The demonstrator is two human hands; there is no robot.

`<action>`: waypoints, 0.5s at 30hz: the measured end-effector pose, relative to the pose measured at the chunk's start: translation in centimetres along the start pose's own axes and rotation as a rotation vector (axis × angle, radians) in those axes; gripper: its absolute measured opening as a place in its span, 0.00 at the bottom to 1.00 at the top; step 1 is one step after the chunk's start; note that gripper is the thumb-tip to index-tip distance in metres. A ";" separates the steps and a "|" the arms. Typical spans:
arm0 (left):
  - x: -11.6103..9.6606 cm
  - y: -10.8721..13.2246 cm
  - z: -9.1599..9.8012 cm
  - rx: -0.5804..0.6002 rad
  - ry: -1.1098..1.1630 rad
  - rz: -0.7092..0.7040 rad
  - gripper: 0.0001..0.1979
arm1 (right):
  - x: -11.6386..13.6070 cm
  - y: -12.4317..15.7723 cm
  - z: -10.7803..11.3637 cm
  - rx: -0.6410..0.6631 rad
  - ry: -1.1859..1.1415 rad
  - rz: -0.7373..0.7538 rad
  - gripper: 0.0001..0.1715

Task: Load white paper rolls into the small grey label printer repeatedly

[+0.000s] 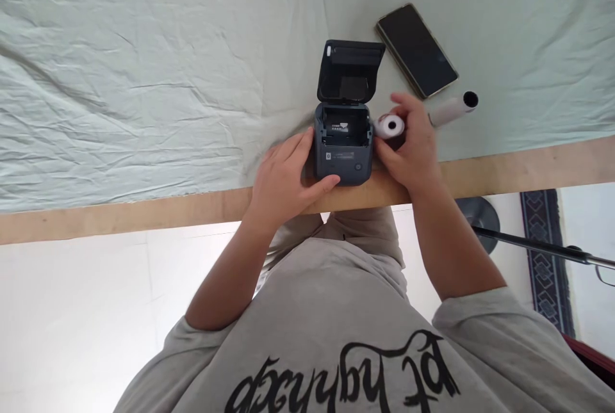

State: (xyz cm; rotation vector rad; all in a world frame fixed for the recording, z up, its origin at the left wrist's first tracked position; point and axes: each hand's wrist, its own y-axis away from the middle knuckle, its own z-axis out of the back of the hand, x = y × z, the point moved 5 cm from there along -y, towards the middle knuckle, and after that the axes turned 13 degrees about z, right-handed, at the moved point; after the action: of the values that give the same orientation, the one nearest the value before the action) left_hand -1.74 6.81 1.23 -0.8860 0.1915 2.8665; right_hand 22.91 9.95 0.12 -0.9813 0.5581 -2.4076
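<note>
A small dark grey label printer [343, 155] stands near the table's front edge with its lid [350, 71] flipped up and its paper bay bare. My left hand [283, 181] wraps around the printer's left side and front, thumb on its front corner. My right hand [410, 144] is closed on a small white paper roll [390, 125], holding it just to the right of the printer's open bay.
A black phone [416, 50] lies face up behind the printer to the right. A white tube [453, 108] with a dark end lies right of my right hand. Pale green cloth [144, 80] covers the wooden table [528, 166]. A black stand [480, 214] and patterned rug [545, 253] are on the floor.
</note>
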 end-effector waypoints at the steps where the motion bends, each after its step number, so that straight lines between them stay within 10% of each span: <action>1: 0.0 0.0 0.0 0.002 -0.001 0.001 0.42 | -0.1 0.1 0.0 -0.009 -0.029 -0.027 0.43; 15: -0.1 0.0 0.0 0.012 0.018 0.001 0.42 | -0.5 0.3 -0.3 -0.040 -0.134 -0.038 0.52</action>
State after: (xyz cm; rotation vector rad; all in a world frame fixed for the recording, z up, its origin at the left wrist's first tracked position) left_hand -1.62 6.78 1.29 -0.9103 0.2114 2.8556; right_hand 23.05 10.10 -0.53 -1.1701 0.5460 -2.3505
